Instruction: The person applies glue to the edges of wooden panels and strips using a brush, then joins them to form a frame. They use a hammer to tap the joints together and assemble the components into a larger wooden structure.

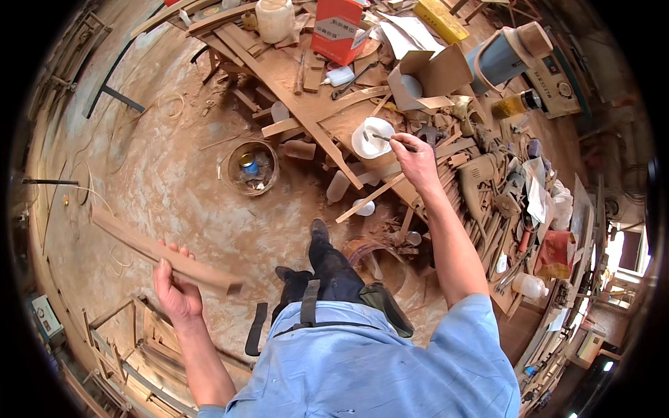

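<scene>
My left hand (pixel 180 292) grips a long, slightly curved strip of wood (pixel 150 245), held out over the floor at the lower left. Its thumb lies along the near edge of the strip, with the fingers behind. At the edge of the cluttered workbench (pixel 362 111), my right hand (pixel 418 164) pinches a thin stick-like tool (pixel 382 138) with a dark handle. The tool's far end dips into a round white tub (pixel 360 145), which holds something white. Whether that end carries bristles or a blade is too small to tell.
On the bench stand an open cardboard box (pixel 444 78), a red box (pixel 334 35) and a white plastic jug (pixel 275 21). A power drill (pixel 475 174) lies among wood scraps and tools to the right. On the floor, a round basket (pixel 224 173) holds a can.
</scene>
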Demonstrator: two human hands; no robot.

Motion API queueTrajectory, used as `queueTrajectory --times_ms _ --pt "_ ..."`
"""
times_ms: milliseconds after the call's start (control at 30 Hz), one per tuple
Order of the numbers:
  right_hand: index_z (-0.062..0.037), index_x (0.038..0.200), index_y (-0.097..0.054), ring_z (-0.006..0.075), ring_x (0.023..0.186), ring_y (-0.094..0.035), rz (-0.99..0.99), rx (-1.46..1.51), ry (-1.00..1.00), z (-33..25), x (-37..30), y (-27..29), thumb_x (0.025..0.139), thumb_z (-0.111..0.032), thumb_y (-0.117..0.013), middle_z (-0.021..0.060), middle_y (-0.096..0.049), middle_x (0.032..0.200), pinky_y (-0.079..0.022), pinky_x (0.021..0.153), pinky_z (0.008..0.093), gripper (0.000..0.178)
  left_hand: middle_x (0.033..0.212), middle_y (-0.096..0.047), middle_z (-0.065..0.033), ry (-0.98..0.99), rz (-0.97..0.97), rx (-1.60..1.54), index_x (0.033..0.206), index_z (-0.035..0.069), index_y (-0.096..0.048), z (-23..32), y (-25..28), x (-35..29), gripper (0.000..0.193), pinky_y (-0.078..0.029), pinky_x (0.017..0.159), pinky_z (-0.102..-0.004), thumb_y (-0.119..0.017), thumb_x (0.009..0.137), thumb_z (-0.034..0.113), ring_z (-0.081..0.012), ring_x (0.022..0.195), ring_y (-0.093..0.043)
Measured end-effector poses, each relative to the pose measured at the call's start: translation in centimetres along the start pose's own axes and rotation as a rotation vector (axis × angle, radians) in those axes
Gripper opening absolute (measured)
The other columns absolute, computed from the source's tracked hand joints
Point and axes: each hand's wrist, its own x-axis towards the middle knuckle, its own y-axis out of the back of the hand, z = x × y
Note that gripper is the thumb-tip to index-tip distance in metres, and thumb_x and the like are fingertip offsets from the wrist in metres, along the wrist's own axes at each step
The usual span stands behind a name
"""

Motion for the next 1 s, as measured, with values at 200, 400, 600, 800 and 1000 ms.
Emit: queueTrajectory --times_ms 200,400,600,800,1000 --pt "-0.001 0.101 -0.068 0.0144 0.082 -0.062 -0.044 0.018 0.022 3.1 1.1 -0.6 0.088 -0.015 -0.063 0.0072 -0.069 0.089 -0.049 0.076 0.0271 0.02 0.118 -0.061 -0.0142 0.078 0.063 0.027 0.12 0.002 -0.05 -0.5 -0.7 1.1 0.034 -0.055 0.085 -0.0428 -0.059 0.088 0.011 -0.0249 0.1 -0.063" --pt "-0.0073 0.092 -0.059 0.0087 0.055 -0.052 0.029 0.631 -0.453 1.1 0.7 1.2 0.093 -0.023 -0.059 -0.0004 -0.056 0.068 -0.039 0.044 0.0213 0.016 0.119 -0.061 -0.0137 0.069 0.065 -0.101 0.114 0.004 -0.054 -0.9 -1.7 1.0 0.025 -0.053 0.089 -0.0479 -0.057 0.091 0.013 -0.0267 0.102 -0.064" --pt "-0.0099 0.092 -0.054 0.0114 0.054 -0.053 0.09 1.001 -0.406 -1.4 -0.2 4.4 0.095 -0.023 -0.056 0.0012 -0.056 0.068 -0.04 0.044 0.0229 0.014 0.12 -0.06 -0.0159 0.059 0.058 -0.151 0.114 0.0 -0.054 -1.0 -1.7 0.6 0.026 -0.05 0.094 -0.0506 -0.055 0.093 0.014 -0.0288 0.106 -0.061" --pt "-0.0037 0.097 -0.056 0.0151 0.049 -0.056 -0.181 1.064 -0.294 -12.1 -7.0 2.0 0.098 -0.021 -0.048 0.0062 -0.058 0.065 -0.046 0.037 0.027 0.018 0.119 -0.06 -0.0167 0.067 0.092 -0.198 0.113 -0.001 -0.054 -1.2 -1.3 0.2 0.024 -0.05 0.095 -0.0501 -0.053 0.094 0.015 -0.0302 0.109 -0.06" --pt "0.0006 0.094 -0.056 0.0179 0.049 -0.058 -0.386 1.163 -0.452 -14.5 -11.0 -3.8 0.097 -0.021 -0.05 0.0106 -0.062 0.067 -0.047 0.039 0.0255 0.022 0.119 -0.06 -0.0163 0.082 0.089 -0.186 0.112 0.0 -0.054 -1.6 -1.1 -0.5 0.024 -0.05 0.095 -0.0491 -0.054 0.094 0.015 -0.0295 0.109 -0.06"
